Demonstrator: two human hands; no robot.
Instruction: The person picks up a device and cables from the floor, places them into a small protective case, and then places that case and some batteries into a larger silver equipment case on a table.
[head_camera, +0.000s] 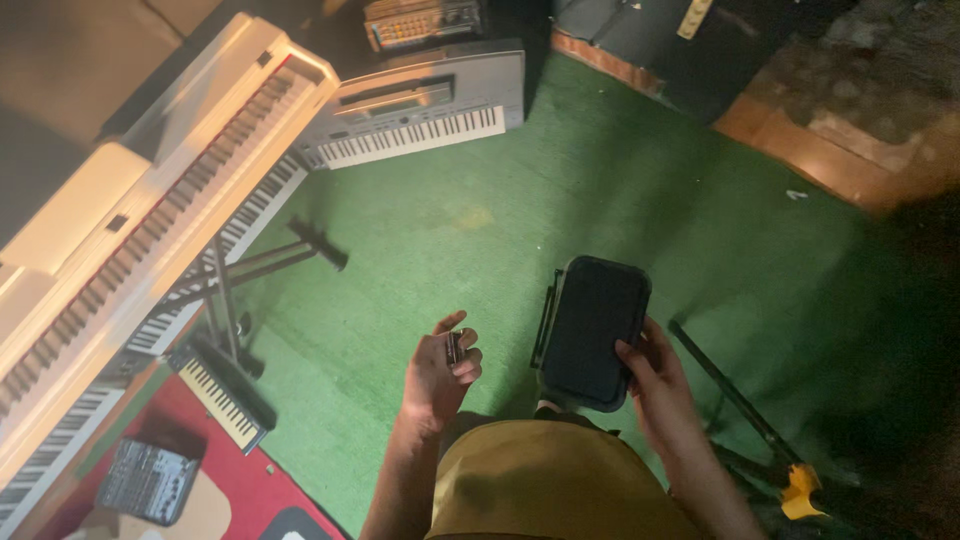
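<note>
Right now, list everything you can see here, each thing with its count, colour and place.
Black case: one, black, rectangular with rounded corners, held at centre.
Small dark object: one, dark, too small to identify, in the left fingers.
Keyboards: four; a white one on a stand at left, one beneath it, a silver one on the floor at top, a small black one at lower left.
Mixer: one, black, bottom left.
Carpet: green, across the floor.
Mat: red, bottom left.
Stand: one, black with a yellow fitting, lower right.
Left hand: holds the small dark object.
Right hand: grips the black case.
</note>
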